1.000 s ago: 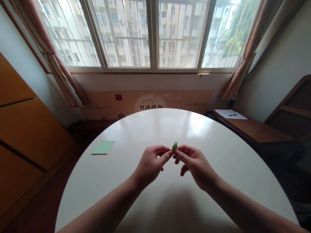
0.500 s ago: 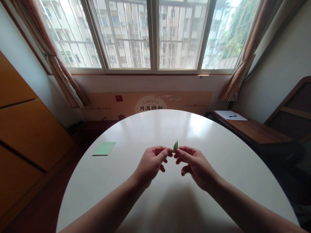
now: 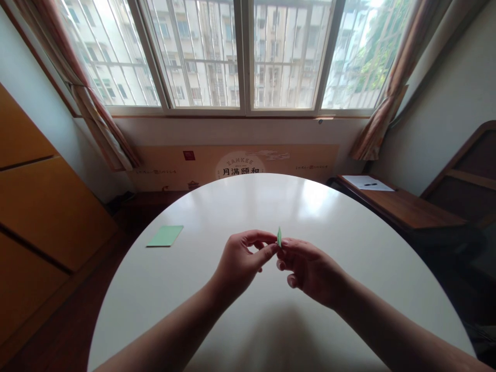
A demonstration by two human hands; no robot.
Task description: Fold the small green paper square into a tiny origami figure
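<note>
Above the middle of the white round table (image 3: 186, 305), a small folded piece of green paper (image 3: 279, 237) stands upright, seen nearly edge-on as a narrow strip. My left hand (image 3: 242, 258) pinches its lower left side between thumb and index finger. From the right, my right hand (image 3: 310, 266) holds the paper's other side at its fingertips, with the lower fingers loosely curled. Fingertips hide the bottom of the fold. Off to the left on the tabletop lies a flat pad of light green paper (image 3: 165, 236), apart from both hands.
At the right, a wooden side table (image 3: 422, 209) bears a white sheet (image 3: 362, 182) with a dark pen on it. A printed cardboard panel (image 3: 163, 165) stands under the barred window. Wooden cabinets (image 3: 42, 217) are at the left, a chair (image 3: 470, 175) at the far right.
The folded paper has turned from showing its leaf-like, two-pointed shape to nearly edge-on. My right hand has rolled, its fingers now straighter along the paper. The green pad stays in place.
</note>
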